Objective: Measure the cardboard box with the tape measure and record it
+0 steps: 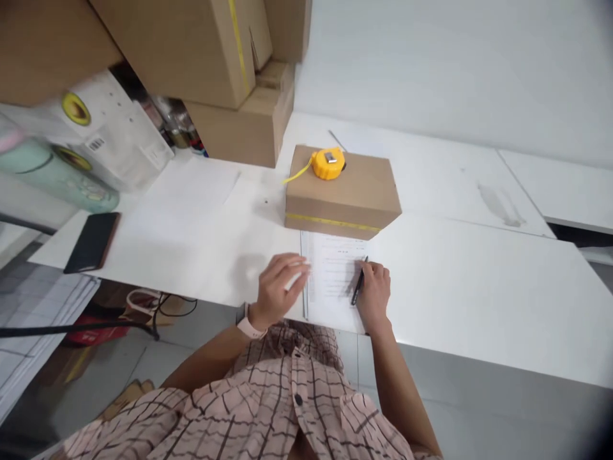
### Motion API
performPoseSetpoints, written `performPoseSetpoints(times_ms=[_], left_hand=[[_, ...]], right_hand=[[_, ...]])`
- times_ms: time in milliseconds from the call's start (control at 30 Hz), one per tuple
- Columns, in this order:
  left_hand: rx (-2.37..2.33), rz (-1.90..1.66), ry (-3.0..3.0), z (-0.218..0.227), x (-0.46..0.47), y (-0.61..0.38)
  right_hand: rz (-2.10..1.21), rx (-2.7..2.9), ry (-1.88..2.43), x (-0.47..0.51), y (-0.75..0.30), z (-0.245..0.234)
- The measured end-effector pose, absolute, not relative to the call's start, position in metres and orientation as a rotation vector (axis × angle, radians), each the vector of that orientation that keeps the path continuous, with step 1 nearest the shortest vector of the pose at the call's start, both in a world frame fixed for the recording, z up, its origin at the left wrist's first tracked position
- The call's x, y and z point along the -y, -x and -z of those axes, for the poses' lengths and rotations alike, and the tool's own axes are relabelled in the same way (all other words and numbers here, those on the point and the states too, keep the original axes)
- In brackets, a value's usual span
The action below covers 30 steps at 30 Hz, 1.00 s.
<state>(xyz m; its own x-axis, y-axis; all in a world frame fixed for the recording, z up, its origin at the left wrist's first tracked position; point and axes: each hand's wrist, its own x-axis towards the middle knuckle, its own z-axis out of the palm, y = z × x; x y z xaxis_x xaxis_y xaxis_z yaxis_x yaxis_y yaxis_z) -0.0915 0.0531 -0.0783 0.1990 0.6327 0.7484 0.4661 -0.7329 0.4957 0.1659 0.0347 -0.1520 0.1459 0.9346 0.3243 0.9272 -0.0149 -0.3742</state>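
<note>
A printed sheet of paper (332, 271) lies at the near edge of the white table (479, 281). My right hand (374, 291) grips a black pen (359, 284) with its tip on the sheet. My left hand (278, 287) rests on the sheet's left edge, fingers stretched out and slightly blurred, holding nothing. A pale watch band sits on that wrist. Just beyond the sheet stands a small cardboard box (342, 191) with a yellow tape measure (328, 163) on top, its tape pulled out a little to the left.
A black phone (92, 241) lies at the table's left end. Beyond it are a mint green bottle (57, 176), a white carton (110, 128) and stacked cardboard boxes (230, 76). Cables and red items lie on the floor under the table's left side.
</note>
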Motion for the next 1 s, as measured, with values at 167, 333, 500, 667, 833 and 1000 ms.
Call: performPoseSetpoints(times_ms=[167,333,500,667,833,1000], left_hand=[[-1.321,-1.682,-2.276,0.024,-0.145,0.082],[-1.356,-1.262,-2.266,0.002,-0.237,0.048],[-1.377,-1.063,-2.136,0.0,-0.263,0.032],[-0.88,-1.054,-1.869,-0.001,-0.218,0.033],[-0.651,-0.913,-1.774,-0.004,-0.185,0.029],[-0.723,-0.907,-1.729,-0.014,-0.187,0.044]], right_hand=[[0.134,1.795,1.871,-0.036,-0.166,0.166],[0.165,1.77,1.796,-0.038,-0.169,0.173],[0.101,1.585,1.704,-0.033,-0.165,0.166],[-0.2,1.165,1.427,-0.042,-0.157,0.112],[-1.101,0.882,0.953,-0.088,-0.159,0.026],[-1.376,0.755,0.893,-0.116,-0.163,-0.008]])
